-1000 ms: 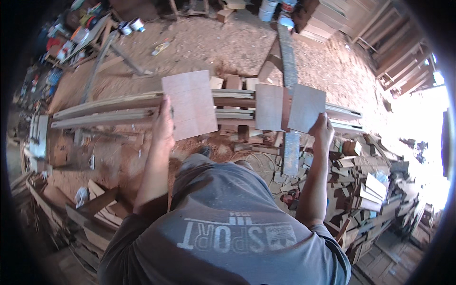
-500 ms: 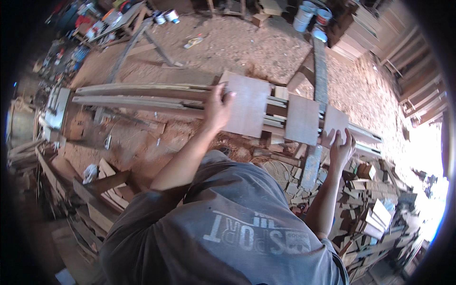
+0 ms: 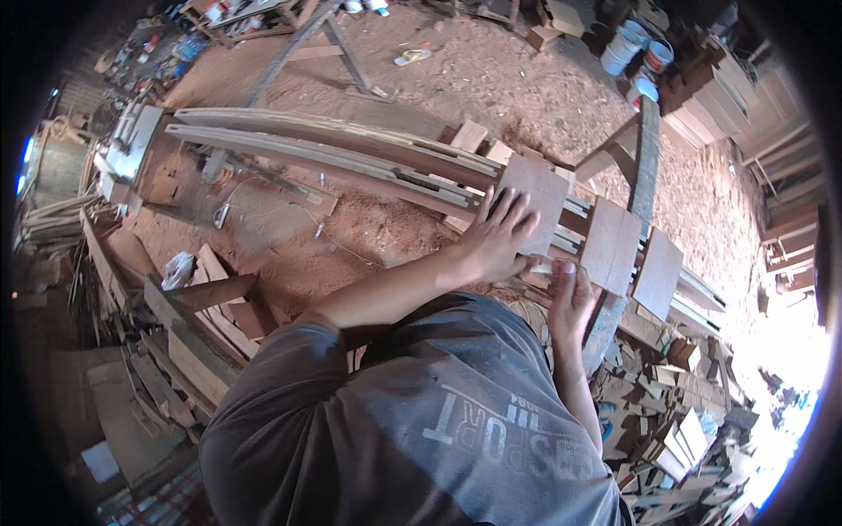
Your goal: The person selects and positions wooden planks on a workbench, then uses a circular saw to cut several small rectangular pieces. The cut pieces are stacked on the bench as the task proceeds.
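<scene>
Three flat wooden panels lie across long wooden rails [image 3: 324, 151]: a left panel [image 3: 542, 195], a middle panel [image 3: 611, 245] and a right panel [image 3: 658, 273]. Slots show along the rails. Spread over the near left part of the left panel is my left hand [image 3: 498, 235], its fingers stretched out and its thumb toward my right hand. At that panel's near edge, my right hand [image 3: 570, 302] has its fingers curled, thumb up, pinched beside the left thumb. Whatever may be between those fingertips is too small to make out.
A trestle beam [image 3: 646, 167] runs beneath the rails at the right. Another trestle [image 3: 298, 57] stands beyond them at the left. Wood offcuts [image 3: 684, 421] are heaped at the lower right. Buckets [image 3: 624, 48] stand at the far right, and a sandal [image 3: 412, 57] lies on the dusty ground.
My left hand has moved from the left panel's left edge onto its near part. My right hand has left the right panel and come left beside it. The whole view has shifted.
</scene>
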A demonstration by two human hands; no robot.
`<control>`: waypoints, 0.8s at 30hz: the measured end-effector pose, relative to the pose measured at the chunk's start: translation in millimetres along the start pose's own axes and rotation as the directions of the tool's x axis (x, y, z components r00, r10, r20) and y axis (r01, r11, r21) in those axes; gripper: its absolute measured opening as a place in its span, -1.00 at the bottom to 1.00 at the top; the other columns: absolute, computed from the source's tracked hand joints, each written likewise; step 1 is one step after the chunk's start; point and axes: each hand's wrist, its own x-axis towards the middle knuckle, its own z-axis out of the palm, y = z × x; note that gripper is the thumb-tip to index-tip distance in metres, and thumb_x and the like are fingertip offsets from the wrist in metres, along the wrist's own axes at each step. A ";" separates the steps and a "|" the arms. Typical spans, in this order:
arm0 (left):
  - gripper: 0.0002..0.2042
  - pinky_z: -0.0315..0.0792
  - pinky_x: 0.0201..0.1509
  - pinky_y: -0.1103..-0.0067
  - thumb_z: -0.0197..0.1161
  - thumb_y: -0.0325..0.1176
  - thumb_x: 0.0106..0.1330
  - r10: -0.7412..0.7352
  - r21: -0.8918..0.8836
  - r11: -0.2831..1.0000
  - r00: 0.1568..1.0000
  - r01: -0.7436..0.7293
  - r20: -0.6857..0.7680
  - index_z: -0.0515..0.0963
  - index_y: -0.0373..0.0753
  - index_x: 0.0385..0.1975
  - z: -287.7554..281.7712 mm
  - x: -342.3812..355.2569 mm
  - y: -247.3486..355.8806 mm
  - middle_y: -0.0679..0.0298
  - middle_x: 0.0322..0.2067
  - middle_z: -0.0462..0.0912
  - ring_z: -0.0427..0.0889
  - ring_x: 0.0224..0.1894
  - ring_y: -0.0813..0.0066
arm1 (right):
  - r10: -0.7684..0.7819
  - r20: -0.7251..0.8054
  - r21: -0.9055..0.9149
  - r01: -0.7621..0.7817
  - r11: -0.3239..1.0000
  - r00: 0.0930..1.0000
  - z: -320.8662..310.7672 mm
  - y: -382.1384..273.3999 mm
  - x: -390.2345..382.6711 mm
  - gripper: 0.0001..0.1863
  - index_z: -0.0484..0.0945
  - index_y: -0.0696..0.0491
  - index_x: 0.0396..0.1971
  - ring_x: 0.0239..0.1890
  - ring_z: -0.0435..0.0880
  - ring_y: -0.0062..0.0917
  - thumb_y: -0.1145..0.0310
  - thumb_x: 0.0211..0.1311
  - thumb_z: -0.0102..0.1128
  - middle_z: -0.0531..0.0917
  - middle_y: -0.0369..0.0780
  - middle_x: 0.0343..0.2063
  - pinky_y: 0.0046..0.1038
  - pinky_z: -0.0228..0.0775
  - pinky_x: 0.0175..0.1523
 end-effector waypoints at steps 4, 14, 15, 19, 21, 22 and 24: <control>-0.35 0.21 0.57 0.20 0.03 0.22 0.56 0.408 -0.552 0.822 0.820 -0.140 0.400 0.57 -0.26 0.28 -28.6 -39.9 -4.9 -0.07 0.36 0.49 0.30 0.52 0.06 | 0.028 0.071 0.046 -0.031 0.998 0.997 5.1 -25.4 -14.0 -0.73 0.68 0.23 -0.20 -0.11 0.74 -0.32 0.30 0.55 0.17 0.76 -0.07 -0.21 -0.30 0.53 0.05; -0.35 0.20 0.56 0.44 -0.12 0.23 0.63 0.354 -0.572 0.722 0.502 0.390 0.789 0.38 -0.12 0.48 63.7 -94.4 -172.7 0.13 0.46 0.40 0.37 0.48 0.27 | 0.423 0.786 -0.229 -0.424 0.876 0.451 -11.0 73.2 -92.4 -0.23 0.36 0.05 0.49 0.42 0.48 -0.25 -0.25 0.59 -0.11 0.54 0.03 0.35 -0.29 0.25 0.52; -0.30 0.14 0.60 0.43 -0.15 0.29 0.60 0.319 -0.511 0.755 0.450 0.411 0.834 0.31 -0.08 0.52 56.5 -88.9 -171.3 0.15 0.52 0.30 0.28 0.54 0.25 | 0.516 0.758 -0.338 -0.436 0.834 0.399 -7.5 88.4 -99.3 -0.20 0.33 0.06 0.50 0.45 0.46 -0.22 -0.29 0.58 -0.15 0.51 0.05 0.38 -0.27 0.23 0.53; -0.28 0.13 0.61 0.42 -0.25 0.29 0.63 0.361 -0.402 0.798 0.179 0.448 0.915 0.33 -0.14 0.51 21.8 -54.1 -139.3 0.13 0.50 0.36 0.33 0.51 0.25 | 0.662 0.678 -0.483 -0.486 0.728 0.318 17.4 101.0 -128.4 -0.13 0.27 0.07 0.53 0.53 0.32 -0.13 -0.35 0.55 -0.21 0.36 0.10 0.47 -0.22 0.16 0.57; -0.27 0.14 0.61 0.40 -0.23 0.29 0.62 0.407 -0.391 0.813 0.060 0.431 0.911 0.33 -0.16 0.51 20.0 -43.5 -127.8 0.11 0.50 0.35 0.32 0.52 0.24 | 0.670 0.638 -0.471 -0.496 0.729 0.379 42.4 75.9 -137.2 -0.17 0.20 0.06 0.56 0.58 0.22 -0.20 -0.27 0.59 -0.18 0.26 0.06 0.53 -0.30 0.08 0.59; -0.27 0.14 0.61 0.39 -0.22 0.30 0.62 0.406 -0.375 0.830 0.015 0.413 0.914 0.32 -0.16 0.51 24.1 -41.7 -124.3 0.10 0.50 0.35 0.32 0.52 0.23 | 0.676 0.613 -0.465 -0.505 0.727 0.410 52.0 66.1 -142.9 -0.19 0.17 0.06 0.58 0.61 0.17 -0.23 -0.23 0.61 -0.16 0.21 0.04 0.56 -0.34 0.04 0.61; -0.26 0.15 0.60 0.37 -0.19 0.30 0.61 0.354 -0.315 0.885 -0.056 0.342 0.934 0.32 -0.18 0.51 36.3 -43.2 -121.7 0.09 0.51 0.34 0.30 0.53 0.21 | 0.684 0.551 -0.454 -0.517 0.726 0.478 61.3 73.8 -172.3 -0.23 0.16 -0.03 0.59 0.65 0.03 -0.16 -0.15 0.58 -0.03 0.03 0.03 0.62 -0.24 -0.06 0.64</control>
